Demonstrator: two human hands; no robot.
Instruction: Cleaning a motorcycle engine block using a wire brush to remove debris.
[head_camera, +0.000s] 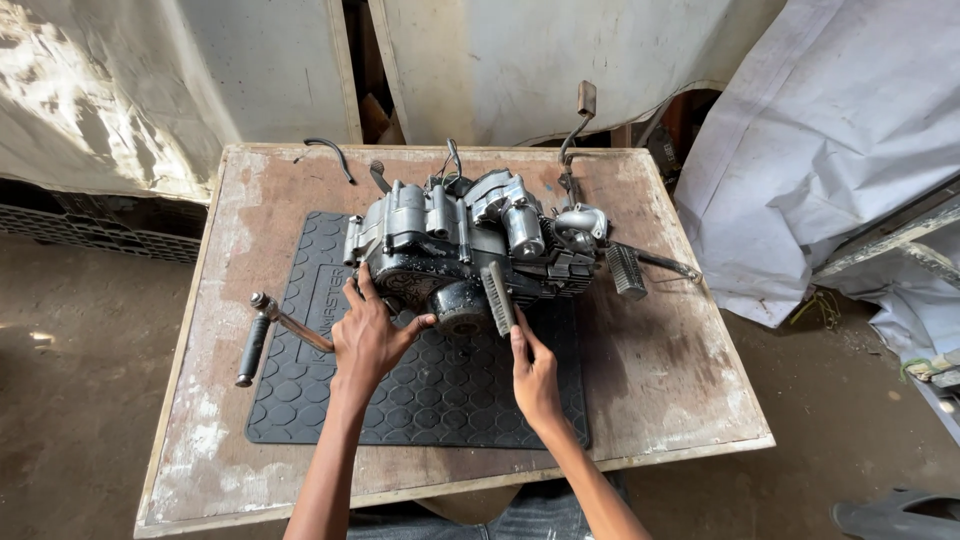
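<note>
Left hand (368, 335), fingers spread, braces the engine (470, 245); right hand (535, 375) fingers pinch a brush (498, 297) against it.

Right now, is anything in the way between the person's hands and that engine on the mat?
Nothing visible. The left hand already rests on the engine, and the right hand holds a brush whose head lies against the round cover. The kick lever sticks out to the left.

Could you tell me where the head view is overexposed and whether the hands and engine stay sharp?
Head view: sunlight glare burns out the sheet at upper left; the engine, left hand and right hand holding the brush are sharp, evenly lit, soft-shadowed.
</note>
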